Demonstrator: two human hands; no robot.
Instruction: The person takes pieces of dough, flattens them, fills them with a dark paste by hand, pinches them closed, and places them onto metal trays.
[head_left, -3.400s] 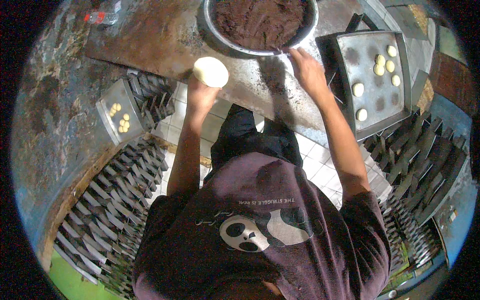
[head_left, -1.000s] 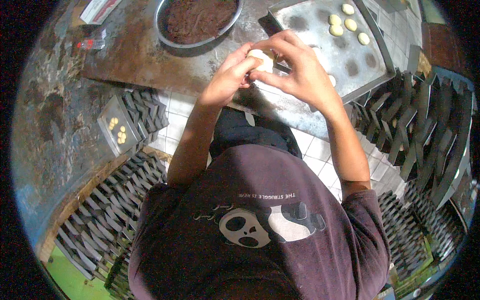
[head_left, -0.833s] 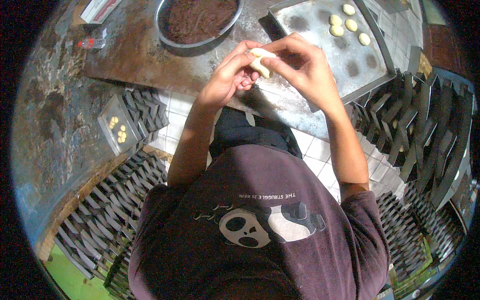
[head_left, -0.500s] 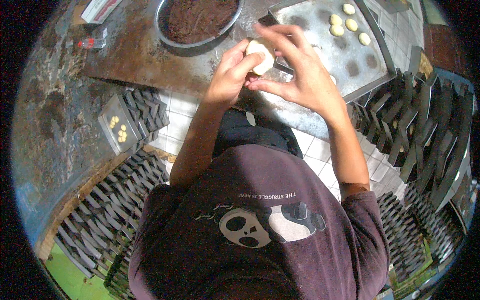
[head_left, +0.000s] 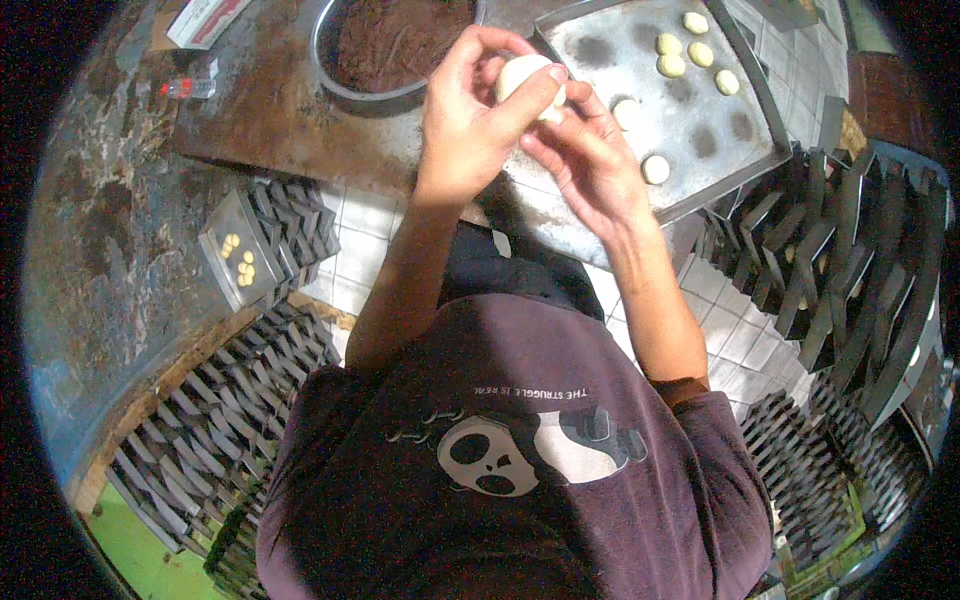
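A pale, rounded piece of dough (head_left: 522, 78) is held up over the table's near edge. My left hand (head_left: 468, 125) wraps round it, fingers curled over the far side and thumb pressed across the front. From the right, my right hand (head_left: 598, 160) has its bent fingers against the dough's lower right edge, with its thumb just below; where exactly the fingertips touch is partly hidden by the left thumb. Just beyond my left hand stands a round metal basin (head_left: 372, 98) of dark brown crumbly filling. A metal baking tray (head_left: 725, 165) with several small dough balls (head_left: 670, 65) lies beyond my right hand.
A small clear bottle with a red label (head_left: 190, 88) and a white box (head_left: 205, 22) lie at the far left. Stacks of dark metal trays (head_left: 815, 240) rise on the right and the left (head_left: 220, 400). Another tray with dough pieces (head_left: 225, 270) sticks out at left.
My right hand has come in from spread fingers to bent fingers against the dough. My left hand has turned, its fingers now over the dough's far side. Two dough balls on the tray are uncovered.
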